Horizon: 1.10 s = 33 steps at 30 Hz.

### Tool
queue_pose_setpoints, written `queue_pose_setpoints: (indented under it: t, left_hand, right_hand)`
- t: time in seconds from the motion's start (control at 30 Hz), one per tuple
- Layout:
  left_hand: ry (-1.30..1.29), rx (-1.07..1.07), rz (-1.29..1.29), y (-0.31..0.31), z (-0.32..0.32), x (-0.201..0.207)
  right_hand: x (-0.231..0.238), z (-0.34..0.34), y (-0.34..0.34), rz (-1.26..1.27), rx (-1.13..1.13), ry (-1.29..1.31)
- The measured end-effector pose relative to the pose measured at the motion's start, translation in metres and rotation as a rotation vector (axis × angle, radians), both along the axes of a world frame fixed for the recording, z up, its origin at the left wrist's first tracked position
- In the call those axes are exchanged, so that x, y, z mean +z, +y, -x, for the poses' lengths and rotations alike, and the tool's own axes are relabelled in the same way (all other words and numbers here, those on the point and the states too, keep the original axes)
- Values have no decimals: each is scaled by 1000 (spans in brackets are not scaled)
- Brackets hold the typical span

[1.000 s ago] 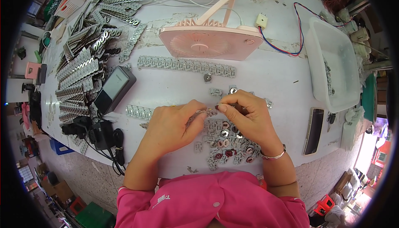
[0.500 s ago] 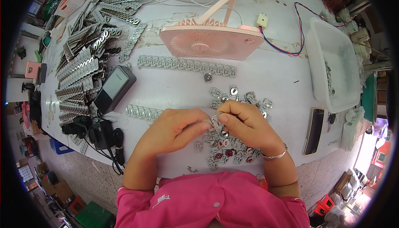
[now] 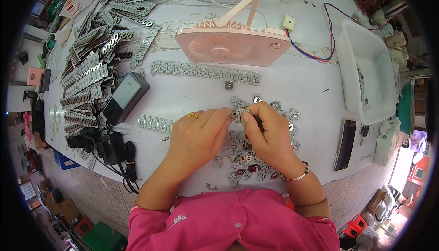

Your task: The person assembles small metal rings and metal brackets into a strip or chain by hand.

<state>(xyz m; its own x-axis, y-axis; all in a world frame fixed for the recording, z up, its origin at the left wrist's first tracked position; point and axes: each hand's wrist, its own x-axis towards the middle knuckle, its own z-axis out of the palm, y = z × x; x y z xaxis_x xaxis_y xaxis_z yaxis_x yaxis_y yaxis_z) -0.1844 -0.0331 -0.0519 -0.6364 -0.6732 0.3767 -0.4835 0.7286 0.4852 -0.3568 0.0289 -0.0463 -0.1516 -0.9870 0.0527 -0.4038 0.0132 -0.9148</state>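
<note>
Both my hands meet over the white table (image 3: 302, 82), pinching one small silver metal part (image 3: 239, 112) between their fingertips. My left hand (image 3: 196, 136) wears a gold ring and grips the part from the left. My right hand (image 3: 270, 134), with a silver bracelet on the wrist, grips it from the right. Under and around the hands lies a loose pile of small silver parts (image 3: 249, 164), some with dark red centres. A short strip of joined parts (image 3: 155, 123) lies just left of my left hand. A long strip (image 3: 206, 72) lies further back.
A pink fan (image 3: 228, 43) lies flat at the back. Stacks of part strips (image 3: 91, 72) fill the left side, beside a grey box (image 3: 125, 96) and black cables (image 3: 109, 148). A clear plastic tub (image 3: 366, 68) stands at the right, with a phone (image 3: 346, 143) near it.
Both hands dipped toward me onto the pile, then moved back away from me. They now hold a small part up between the fingertips, a little left of where they were a second ago.
</note>
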Motion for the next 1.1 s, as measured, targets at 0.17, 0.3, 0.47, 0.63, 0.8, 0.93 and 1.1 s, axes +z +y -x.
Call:
queue_pose_setpoints:
  t: [0.17, 0.3, 0.47, 0.63, 0.8, 0.93, 1.1]
  left_hand:
    - [32, 23, 43, -3, 3, 2]
    - [-7, -48, 60, 1, 3, 4]
    - [-17, -21, 21, -2, 0, -1]
    - [-238, -28, -161, -8, -14, 15]
    - [-71, 82, -259, -4, -13, 10]
    - [-70, 31, -349, -4, -14, 14]
    - [-69, -87, -546, -10, -23, 23]
  right_hand:
    - [-5, 1, 2, -121, -24, -169]
    - [1, -2, 1, -207, -114, -308]
    - [1, 11, -5, -234, -56, -264]
    - [-1, 20, -7, -20, -30, 17]
    - [3, 22, -7, -31, 9, 33]
    - [8, 23, -4, -255, 87, -232]
    - [5, 29, -6, -298, 203, -347]
